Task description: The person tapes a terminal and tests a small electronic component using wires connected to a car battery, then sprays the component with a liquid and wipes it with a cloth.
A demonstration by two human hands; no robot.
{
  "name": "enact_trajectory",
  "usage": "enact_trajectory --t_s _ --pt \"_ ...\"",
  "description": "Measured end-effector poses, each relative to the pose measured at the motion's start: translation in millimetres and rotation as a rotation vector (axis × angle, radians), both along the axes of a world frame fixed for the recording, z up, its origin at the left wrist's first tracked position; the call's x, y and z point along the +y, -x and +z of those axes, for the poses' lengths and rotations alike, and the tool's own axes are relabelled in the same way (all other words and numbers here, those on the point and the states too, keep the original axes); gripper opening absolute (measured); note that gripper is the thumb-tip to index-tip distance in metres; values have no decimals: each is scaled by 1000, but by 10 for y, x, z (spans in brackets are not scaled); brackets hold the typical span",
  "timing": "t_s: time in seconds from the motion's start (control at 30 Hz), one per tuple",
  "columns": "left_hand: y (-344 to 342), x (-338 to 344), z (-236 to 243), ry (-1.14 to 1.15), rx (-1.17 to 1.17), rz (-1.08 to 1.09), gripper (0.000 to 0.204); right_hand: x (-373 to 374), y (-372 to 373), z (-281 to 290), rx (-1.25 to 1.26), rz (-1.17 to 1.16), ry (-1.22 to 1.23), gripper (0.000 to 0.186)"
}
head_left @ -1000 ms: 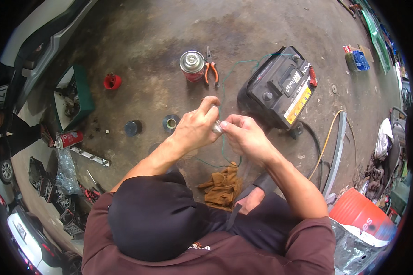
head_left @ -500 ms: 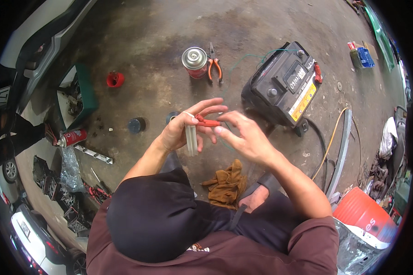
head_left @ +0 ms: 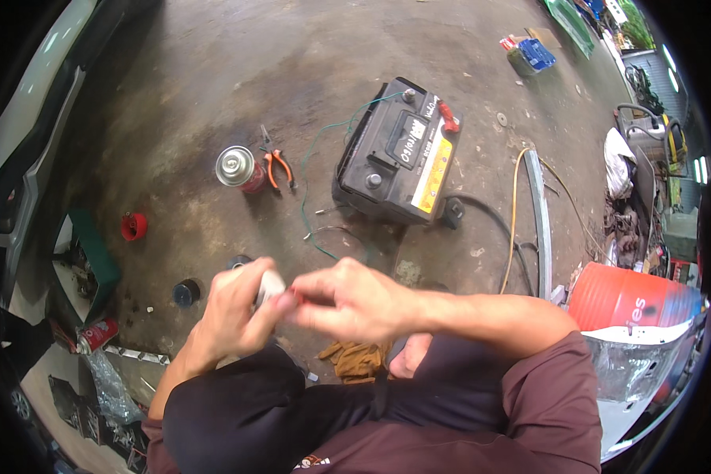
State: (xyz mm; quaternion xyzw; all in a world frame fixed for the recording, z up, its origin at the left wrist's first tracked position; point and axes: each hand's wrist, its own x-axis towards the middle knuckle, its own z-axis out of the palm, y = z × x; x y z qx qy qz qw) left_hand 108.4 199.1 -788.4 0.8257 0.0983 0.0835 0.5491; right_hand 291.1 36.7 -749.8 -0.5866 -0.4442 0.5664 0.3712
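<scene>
Floor (head_left: 197, 87): box (head_left: 101, 251) of scraps (head_left: 83, 276); pale piece (head_left: 271, 284) in hands (head_left: 359, 304)

Soft, even light; dark, bent edges; right hand (head_left: 354, 304) perhaps motion-blurred.

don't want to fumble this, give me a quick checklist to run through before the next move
1. Whitish object held in left hand: ok
2. Right hand securely gripping small red piece: cannot tell, blurred
3. Silver-topped red can standing upright: ok
4. Crumpled brown gloves worn: not ok, on stained floor
5. Thin green wire touching far post of black rectangular battery: cannot tell
</scene>
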Motion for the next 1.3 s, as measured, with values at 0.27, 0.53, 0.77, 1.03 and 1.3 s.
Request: enact_trajectory --t_s 0.27,0.53,0.77,1.03,1.3 --pt "559 -25 -18 484 -116 316 35 -649 -29 418 -121 58 -3 25" --pt "675 261 -368 296 543 431 47 -426 -1396 1512 -529 322 39 25" --pt "325 -4 -526 410 583 267 51 -2910 -2727 -256 -1029 544 948 24" --pt "692 82 -442 74 592 496 44 -1371 -2556 599 -825 -473 237 33" --pt "1449 -59 -274 -67 770 539 47 -506 -2560 -82 -567 -496 219 39"
